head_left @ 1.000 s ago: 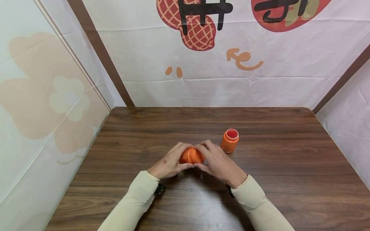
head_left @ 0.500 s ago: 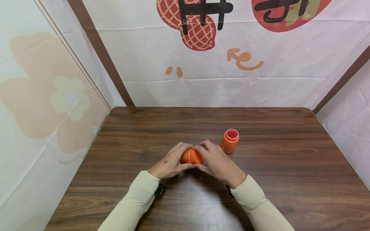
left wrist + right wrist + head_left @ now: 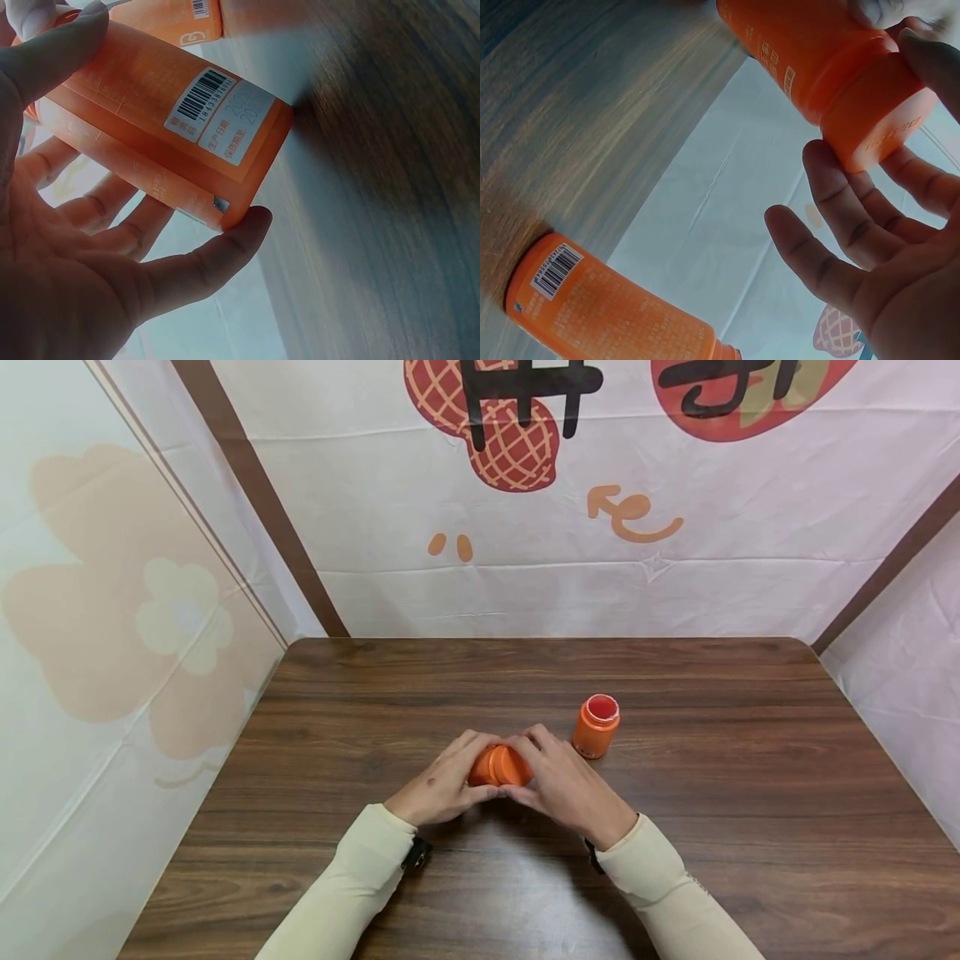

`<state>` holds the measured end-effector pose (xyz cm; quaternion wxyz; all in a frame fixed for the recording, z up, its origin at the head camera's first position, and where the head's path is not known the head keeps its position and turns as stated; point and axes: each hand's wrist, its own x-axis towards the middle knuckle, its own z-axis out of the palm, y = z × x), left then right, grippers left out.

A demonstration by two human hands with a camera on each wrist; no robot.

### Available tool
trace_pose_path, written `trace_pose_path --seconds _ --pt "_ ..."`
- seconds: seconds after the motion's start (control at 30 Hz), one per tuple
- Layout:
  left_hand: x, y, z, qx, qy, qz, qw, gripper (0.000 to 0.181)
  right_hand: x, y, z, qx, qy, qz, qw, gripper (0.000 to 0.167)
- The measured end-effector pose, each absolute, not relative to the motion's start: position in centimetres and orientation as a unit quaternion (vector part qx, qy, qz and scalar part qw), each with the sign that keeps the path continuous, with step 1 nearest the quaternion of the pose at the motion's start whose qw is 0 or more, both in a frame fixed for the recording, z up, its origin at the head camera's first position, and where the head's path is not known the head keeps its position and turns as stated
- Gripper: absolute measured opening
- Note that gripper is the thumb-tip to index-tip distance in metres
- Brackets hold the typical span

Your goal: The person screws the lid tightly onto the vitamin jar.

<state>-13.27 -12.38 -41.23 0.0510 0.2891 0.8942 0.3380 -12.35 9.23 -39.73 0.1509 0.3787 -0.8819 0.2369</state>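
My left hand point(image 3: 442, 783) grips the body of an orange plastic bottle point(image 3: 161, 97), which lies tilted with its cap end pointing right. A barcode and a date label show on its side in the left wrist view. My right hand point(image 3: 570, 785) pinches the orange screw cap point(image 3: 877, 112) on the bottle's neck between thumb and fingers. The index fingers and thumbs of both hands nearly meet around the neck. A second orange bottle point(image 3: 596, 731) stands upright and capless just beyond my right hand, its red inside visible through the mouth.
The dark wood-grain table point(image 3: 375, 693) spreads out around both hands. A white printed cloth point(image 3: 525, 593) hangs along the table's far edge, and similar cloths hang at the left and right sides.
Both hands stay in nearly the same place around the bottle. The cap's flat top faces the head camera a little more. The standing bottle has not moved.
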Motion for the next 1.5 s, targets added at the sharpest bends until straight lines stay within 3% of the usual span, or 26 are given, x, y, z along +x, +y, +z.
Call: trace_pose_path --seconds 0.47,0.73,0.97,1.5 --pt "-13.26 -12.30 -41.11 0.301 0.897 0.321 0.040 0.056 -12.10 9.02 -39.77 0.339 -0.900 0.240 0.134 0.051" --pt "-13.29 -12.35 -41.22 0.297 0.895 0.329 0.047 0.058 -12.06 9.36 -39.51 0.366 -0.894 0.236 0.107 0.069" --pt "-13.30 -12.36 -41.27 0.302 0.889 0.340 0.044 0.055 -12.21 9.59 -39.50 0.398 -0.880 0.235 0.113 0.060" --pt "-13.31 -12.33 -41.19 0.306 0.888 0.342 0.039 0.055 -12.15 9.49 -39.74 0.391 -0.879 0.238 0.134 0.056"
